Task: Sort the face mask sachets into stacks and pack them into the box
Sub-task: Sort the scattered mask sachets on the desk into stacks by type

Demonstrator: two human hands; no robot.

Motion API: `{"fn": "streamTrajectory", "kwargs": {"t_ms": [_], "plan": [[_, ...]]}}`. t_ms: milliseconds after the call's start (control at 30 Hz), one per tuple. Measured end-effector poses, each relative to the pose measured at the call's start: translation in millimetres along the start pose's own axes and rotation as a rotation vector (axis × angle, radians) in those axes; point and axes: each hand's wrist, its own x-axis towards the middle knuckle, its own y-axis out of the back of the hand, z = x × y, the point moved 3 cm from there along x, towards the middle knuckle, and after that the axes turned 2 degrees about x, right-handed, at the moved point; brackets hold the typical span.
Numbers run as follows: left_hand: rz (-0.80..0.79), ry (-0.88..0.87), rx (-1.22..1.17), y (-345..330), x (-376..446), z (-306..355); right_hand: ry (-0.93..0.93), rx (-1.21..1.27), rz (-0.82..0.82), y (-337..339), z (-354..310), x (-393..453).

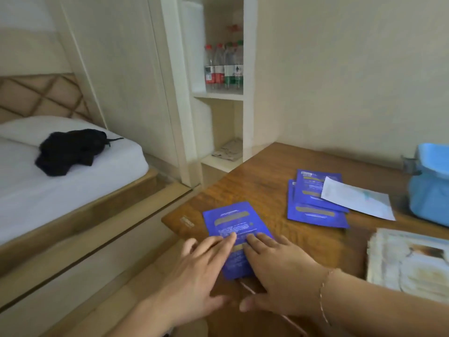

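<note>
A blue face mask sachet (232,222) lies flat near the left corner of the wooden table (262,188). My left hand (201,271) and my right hand (277,268) both lie on its near half with straight fingers pressing down. Further right sit several more blue sachets (313,210), overlapping, with a white sachet (357,198) lying across them. At the right edge is a pale stack of sachets or a printed box (408,261); blur hides which.
A light blue bag (430,188) stands at the table's far right. Left of the table are a bed with a black garment (70,149) and a shelf niche holding water bottles (223,66). The table's left corner is close to my hands.
</note>
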Motion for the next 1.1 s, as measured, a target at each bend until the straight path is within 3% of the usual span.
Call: {"fn": "streamTrajectory", "kwargs": {"t_ms": [100, 167, 267, 333, 367, 433, 500, 567, 700, 733, 833, 900, 1000, 1100], "plan": [[0.189, -0.059, -0.063, 1.6, -8.7, -2.9, -0.027, -0.125, 0.179, -4.1, -23.0, -0.4], [0.322, -0.008, -0.203, 0.6, -12.2, -1.4, 0.023, -0.209, 0.316, -3.6, -31.2, -2.6], [0.594, 0.311, -0.780, -4.8, -18.8, 5.8, 0.034, -0.126, 0.524, 15.4, -18.3, -3.8], [0.742, 0.581, -1.163, -4.9, -19.4, 12.3, -0.089, 0.054, 0.660, 42.6, 3.0, -2.3], [0.796, 0.695, -1.306, -3.6, -17.1, 14.9, -0.177, 0.259, 0.683, 54.6, 14.4, -0.6], [0.777, 0.843, -1.640, 2.3, -3.2, 20.8, -0.319, 0.939, 0.748, 63.3, 38.0, 3.8], [0.670, 0.820, -2.004, 13.0, 17.6, 27.8, -0.404, 1.591, 0.730, 56.8, 48.4, 7.8], [0.534, 0.727, -2.208, 25.9, 38.0, 35.5, -0.409, 1.948, 0.635, 49.4, 44.5, 7.6], [0.531, 0.763, -2.091, 33.8, 54.9, 39.7, -0.367, 2.161, 0.536, 38.3, 38.6, -1.1], [0.542, 0.782, -2.040, 33.1, 55.0, 39.1, -0.393, 2.105, 0.555, 40.4, 43.8, -4.9], [0.507, 0.775, -1.833, 34.5, 50.3, 40.3, -0.454, 1.629, 0.699, 57.9, 77.9, -16.3], [0.434, 0.645, -1.720, 37.3, 49.3, 47.6, -0.343, 1.444, 0.639, 76.1, 94.8, -23.9], [0.284, 0.449, -1.656, 40.1, 53.4, 68.3, -0.181, 1.362, 0.454, 87.8, 107.0, -34.4], [0.207, 0.416, -1.689, 40.9, 57.3, 93.3, -0.194, 1.335, 0.536, 89.6, 122.5, -51.6]]}}
